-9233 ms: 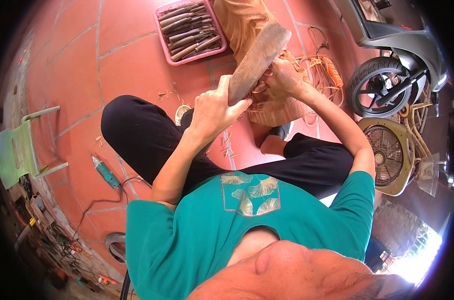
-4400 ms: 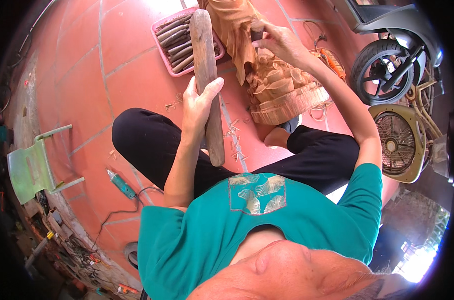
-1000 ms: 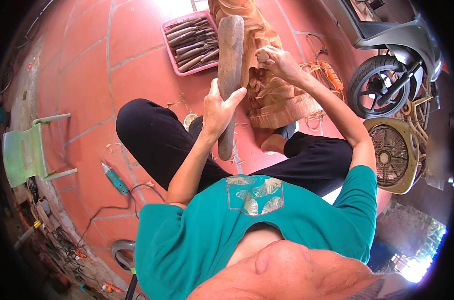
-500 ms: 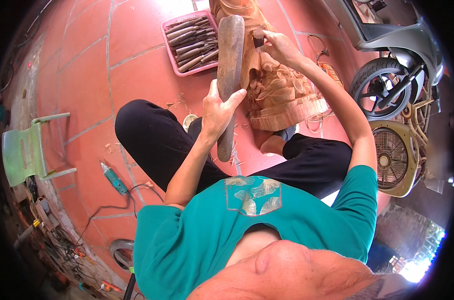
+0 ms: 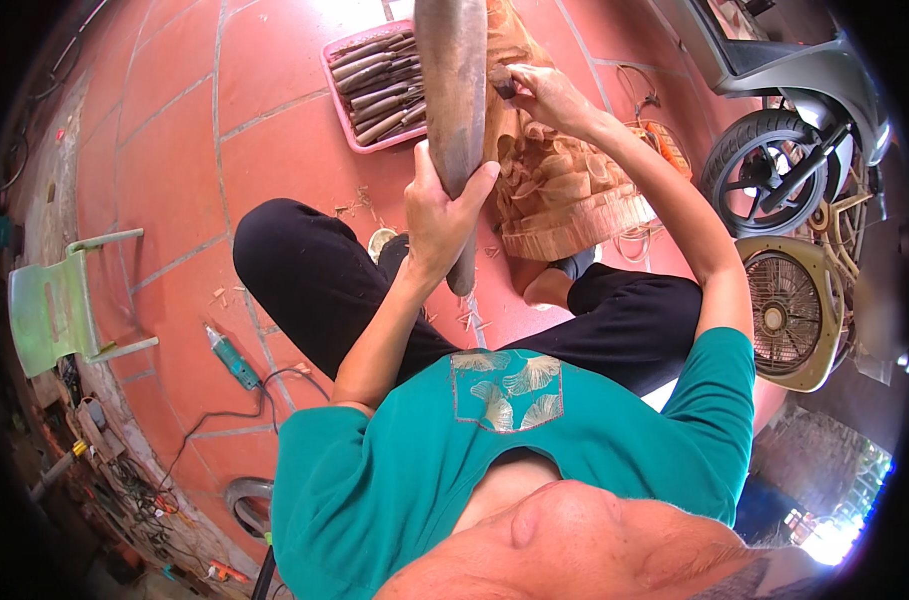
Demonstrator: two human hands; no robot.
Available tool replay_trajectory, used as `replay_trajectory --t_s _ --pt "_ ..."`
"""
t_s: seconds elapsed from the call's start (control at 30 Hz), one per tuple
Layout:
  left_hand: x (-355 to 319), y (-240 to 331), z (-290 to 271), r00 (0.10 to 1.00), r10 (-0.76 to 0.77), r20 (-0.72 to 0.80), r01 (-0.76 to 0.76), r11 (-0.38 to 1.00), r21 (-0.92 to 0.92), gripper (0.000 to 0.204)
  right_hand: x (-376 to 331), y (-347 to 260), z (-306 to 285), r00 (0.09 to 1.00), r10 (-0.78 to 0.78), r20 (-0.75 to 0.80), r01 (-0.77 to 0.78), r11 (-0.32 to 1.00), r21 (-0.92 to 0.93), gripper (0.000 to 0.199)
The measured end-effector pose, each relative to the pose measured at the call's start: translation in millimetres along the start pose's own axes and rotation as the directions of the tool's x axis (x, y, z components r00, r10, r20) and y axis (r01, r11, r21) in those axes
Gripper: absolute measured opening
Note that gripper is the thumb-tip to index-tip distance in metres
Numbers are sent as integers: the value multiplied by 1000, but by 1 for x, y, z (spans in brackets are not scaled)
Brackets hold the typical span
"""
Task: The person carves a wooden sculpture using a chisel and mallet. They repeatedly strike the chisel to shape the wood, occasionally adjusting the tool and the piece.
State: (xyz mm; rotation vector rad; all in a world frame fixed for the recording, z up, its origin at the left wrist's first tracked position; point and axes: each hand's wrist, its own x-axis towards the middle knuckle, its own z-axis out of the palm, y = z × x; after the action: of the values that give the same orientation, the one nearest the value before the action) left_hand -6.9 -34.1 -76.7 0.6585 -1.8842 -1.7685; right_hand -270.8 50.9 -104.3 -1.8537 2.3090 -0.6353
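My left hand (image 5: 440,218) is wrapped round a long, worn wooden mallet (image 5: 454,95), its broad end running out past the top edge of the view. To the right of it, the raised fingers of my right hand (image 5: 556,102) pinch a short dark piece like the butt of a chisel handle (image 5: 502,82). Any blade below that piece is hidden. Under my right hand lies a pale wood carving (image 5: 564,185) with deep leafy relief and a flat round base. The mallet covers part of the carving's left side.
A pink basket (image 5: 332,88) packed with wooden-handled carving tools (image 5: 379,88) sits beyond my left hand. A teal power tool (image 5: 232,360) with a cord and a green plastic chair (image 5: 54,305) stand leftward. On the right are a motorbike wheel (image 5: 764,178) and a box fan (image 5: 779,315).
The mallet has shifted up the view and looks larger, its top now cut off. My right hand has moved slightly left and down with the dark piece.
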Motion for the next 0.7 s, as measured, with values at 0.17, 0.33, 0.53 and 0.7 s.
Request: replay_trajectory --t_s 0.17,0.33,0.53,0.7 --pt "12 -33 -4 988 -42 146 19 987 160 46 -2 -8 2 998 16 -53 -15 1000 5 28" --pt "2 -15 -2 996 69 51 -69 998 6 49 -1 0 1 997 59 57 -58 998 -16 23" --pt "8 -23 3 996 35 81 -57 956 288 53 -1 -1 2 999 37 -15 -37 999 -7 25" --pt "7 -31 -4 985 -55 165 31 989 145 46 -8 -9 0 999 -33 14 32 998 52 23"
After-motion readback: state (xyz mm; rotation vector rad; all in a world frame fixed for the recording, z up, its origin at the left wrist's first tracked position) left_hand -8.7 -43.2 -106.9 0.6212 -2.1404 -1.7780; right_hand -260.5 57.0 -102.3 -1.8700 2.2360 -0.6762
